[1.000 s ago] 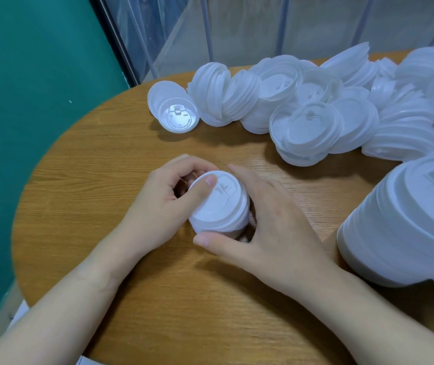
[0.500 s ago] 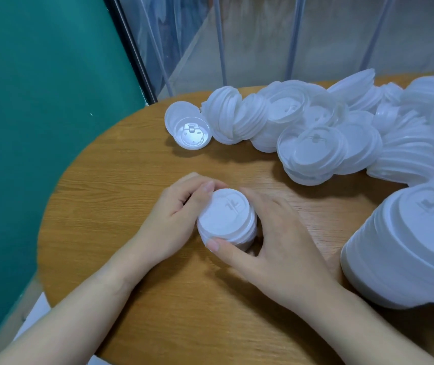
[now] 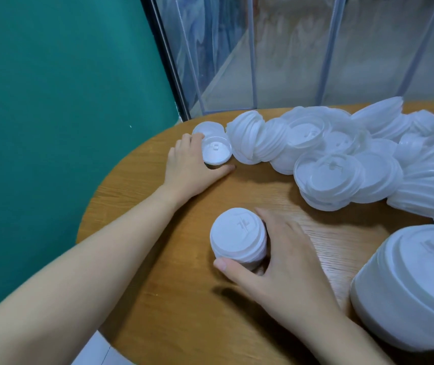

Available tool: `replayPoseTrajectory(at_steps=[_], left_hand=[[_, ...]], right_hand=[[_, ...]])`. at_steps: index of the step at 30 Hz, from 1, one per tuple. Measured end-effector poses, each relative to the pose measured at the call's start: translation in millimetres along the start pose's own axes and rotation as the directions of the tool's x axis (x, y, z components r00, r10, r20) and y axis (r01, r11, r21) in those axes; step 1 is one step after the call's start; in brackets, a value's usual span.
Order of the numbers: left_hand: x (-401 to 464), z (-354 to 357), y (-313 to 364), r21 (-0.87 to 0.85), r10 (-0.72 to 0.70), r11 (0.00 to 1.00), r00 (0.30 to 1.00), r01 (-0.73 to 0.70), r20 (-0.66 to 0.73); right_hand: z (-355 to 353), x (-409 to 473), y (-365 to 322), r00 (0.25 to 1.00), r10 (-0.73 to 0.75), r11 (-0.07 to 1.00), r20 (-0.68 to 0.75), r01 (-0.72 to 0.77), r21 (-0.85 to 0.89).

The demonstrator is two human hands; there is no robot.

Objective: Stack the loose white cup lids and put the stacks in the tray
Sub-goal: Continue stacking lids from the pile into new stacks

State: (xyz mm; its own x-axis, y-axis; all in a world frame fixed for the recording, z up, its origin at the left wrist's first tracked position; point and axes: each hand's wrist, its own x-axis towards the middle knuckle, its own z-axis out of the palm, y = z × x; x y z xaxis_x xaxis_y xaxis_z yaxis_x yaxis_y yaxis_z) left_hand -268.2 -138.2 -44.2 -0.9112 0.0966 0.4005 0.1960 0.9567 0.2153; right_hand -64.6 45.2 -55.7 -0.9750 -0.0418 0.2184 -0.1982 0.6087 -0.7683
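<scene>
— Holding anything with the right hand [image 3: 284, 262]?
— Yes. Its thumb and fingers [image 3: 268, 217] curl round a short stack [image 3: 238, 237] of white lids standing upright on the counter [image 3: 179, 312], thumb on the near side, fingers on the far side.

— And the left hand [image 3: 188, 167]?
— It lies well beyond the stack, toward the counter's far left edge. Its fingers and thumb bracket a single lid [image 3: 216, 152] lying underside up; the thumb lies along the lid's near edge, the fingertips touch its left rim. Whether it truly grips it, I cannot tell.

— What else sits near that lid?
— Another lid [image 3: 206, 127] just behind it, partly covered. Right of both, a loose pile [image 3: 342, 159] of white lids sprawls along the counter's far side, some on edge, some flat.

— Anything nearer than the stack?
— A tall stack [image 3: 416, 283] of larger lids, right of the right hand, at the picture's edge.

— Beyond the counter?
— A teal wall [image 3: 52, 101] left, a clear plastic curtain [image 3: 302, 48] behind.
</scene>
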Motion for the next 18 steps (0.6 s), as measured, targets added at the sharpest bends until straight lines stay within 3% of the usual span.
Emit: replayPoseTrajectory(at_steps=[7, 11, 14, 18], left_hand=[[17.8, -5.4, 8.8, 0.152, -0.002, 0.988, 0.999, 0.009, -0.046], [-15.7, -34.4, 4.5, -0.091, -0.095, 0.992, 0.995, 0.093, -0.025], [-60.3, -59.3, 11.5, -0.329, -0.225, 0.916, 0.973, 0.229, 0.051], [-113.9, -80.1, 29.3, -0.399, -0.297, 0.861, 0.948, 0.316, 0.111]], right_hand=[[0.3, 0.5, 2.4, 1.000, -0.014, 1.000, 0.008, 0.014, -0.012], [1.5, 0.7, 3.4, 1.000, -0.017, 1.000, 0.010, 0.016, 0.007], [0.9, 1.0, 1.8, 1.000, -0.005, 1.000, 0.008, 0.005, 0.015], [-0.8, -0.9, -1.1, 1.000, -0.001, 0.999, 0.003, 0.001, 0.035]])
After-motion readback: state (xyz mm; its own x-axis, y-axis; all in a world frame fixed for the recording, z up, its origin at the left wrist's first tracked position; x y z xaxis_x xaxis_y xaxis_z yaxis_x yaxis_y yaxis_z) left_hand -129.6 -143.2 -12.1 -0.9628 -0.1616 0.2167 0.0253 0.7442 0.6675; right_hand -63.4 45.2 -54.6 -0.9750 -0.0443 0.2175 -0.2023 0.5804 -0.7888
